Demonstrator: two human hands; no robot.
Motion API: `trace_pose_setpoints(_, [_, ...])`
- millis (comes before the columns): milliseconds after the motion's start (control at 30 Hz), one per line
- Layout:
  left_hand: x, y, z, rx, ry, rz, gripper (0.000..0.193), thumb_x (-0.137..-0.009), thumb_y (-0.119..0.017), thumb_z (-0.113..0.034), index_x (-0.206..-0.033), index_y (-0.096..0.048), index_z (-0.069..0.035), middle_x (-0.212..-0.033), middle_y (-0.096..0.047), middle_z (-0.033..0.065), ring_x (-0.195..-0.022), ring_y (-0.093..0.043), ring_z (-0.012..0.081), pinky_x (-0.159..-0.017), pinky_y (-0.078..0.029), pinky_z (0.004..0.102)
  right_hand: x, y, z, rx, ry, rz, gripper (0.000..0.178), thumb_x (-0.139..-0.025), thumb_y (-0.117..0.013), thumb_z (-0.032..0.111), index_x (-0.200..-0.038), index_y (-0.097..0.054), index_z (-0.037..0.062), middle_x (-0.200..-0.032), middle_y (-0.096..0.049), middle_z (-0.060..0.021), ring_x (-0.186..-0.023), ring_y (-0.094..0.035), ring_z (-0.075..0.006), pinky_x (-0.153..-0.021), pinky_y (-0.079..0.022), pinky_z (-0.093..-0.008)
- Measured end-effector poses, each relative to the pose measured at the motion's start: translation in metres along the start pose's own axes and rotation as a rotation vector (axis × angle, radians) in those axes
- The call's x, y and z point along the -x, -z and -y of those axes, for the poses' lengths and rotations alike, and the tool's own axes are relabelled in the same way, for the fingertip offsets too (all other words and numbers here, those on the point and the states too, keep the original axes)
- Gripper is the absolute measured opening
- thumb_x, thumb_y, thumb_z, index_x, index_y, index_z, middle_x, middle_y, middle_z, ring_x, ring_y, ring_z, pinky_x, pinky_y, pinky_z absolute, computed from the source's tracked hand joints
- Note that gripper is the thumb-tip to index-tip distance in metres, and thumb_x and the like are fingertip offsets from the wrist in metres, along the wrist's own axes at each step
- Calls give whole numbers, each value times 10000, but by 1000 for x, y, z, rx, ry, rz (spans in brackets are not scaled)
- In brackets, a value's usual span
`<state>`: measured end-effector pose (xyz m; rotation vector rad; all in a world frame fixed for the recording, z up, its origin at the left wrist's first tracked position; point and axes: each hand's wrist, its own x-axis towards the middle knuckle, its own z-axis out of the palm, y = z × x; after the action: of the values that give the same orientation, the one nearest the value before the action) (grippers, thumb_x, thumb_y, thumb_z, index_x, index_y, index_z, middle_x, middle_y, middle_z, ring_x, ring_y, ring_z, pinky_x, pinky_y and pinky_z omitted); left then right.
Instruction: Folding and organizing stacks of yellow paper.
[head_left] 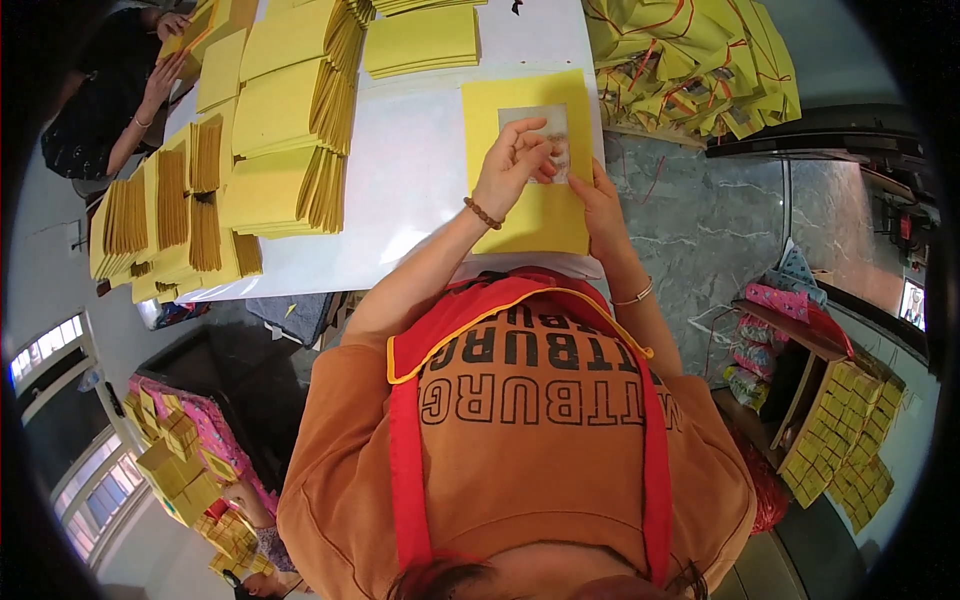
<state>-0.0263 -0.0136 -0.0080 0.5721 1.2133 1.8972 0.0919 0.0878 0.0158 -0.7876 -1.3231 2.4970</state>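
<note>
A yellow paper sheet (520, 225) lies on the white table close to my body, with a greyish-white patterned rectangle (517, 118) on its upper middle. Over this rectangle is my left hand (515, 165), fingers bent and apart; I see nothing held in it. It partly hides the rectangle. My right hand (602, 212) is at the sheet's right edge, its thumb over the paper and its fingers stretched out along the edge. Whether it presses on the paper I cannot tell.
Thick stacks of folded yellow paper (280, 110) cover the left of the white table (410, 130); a smaller stack (422, 42) lies farther back. Yellow pieces with red cords (690, 60) are heaped at the right. Another person's hands (165, 75) work at the far left.
</note>
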Motion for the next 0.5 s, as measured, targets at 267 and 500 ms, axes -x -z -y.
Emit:
trace_pose_setpoints(267, [-31,35,-115,-921,-531,-25,640,-741,-698,-135,-1290,-386,-28,-1188,-522,121,-1067,-506,205,-902,-419,318,40,-32,60,443,57,193,434,-899,-443,73,-1328,-384,37,-1167,-538,-59,-987,-526,-133,-866,-399,-239])
trace_pose_setpoints(500, [-12,52,-142,-460,-17,296,208,-812,-621,-33,-1009,-555,-20,-973,-615,72,-907,-579,147,-814,-461,272,65,-31,116,768,184,381,493,-861,-526,60,-1330,-379,35,-1224,-523,-79,-1045,-502,-147,-906,-382,-255])
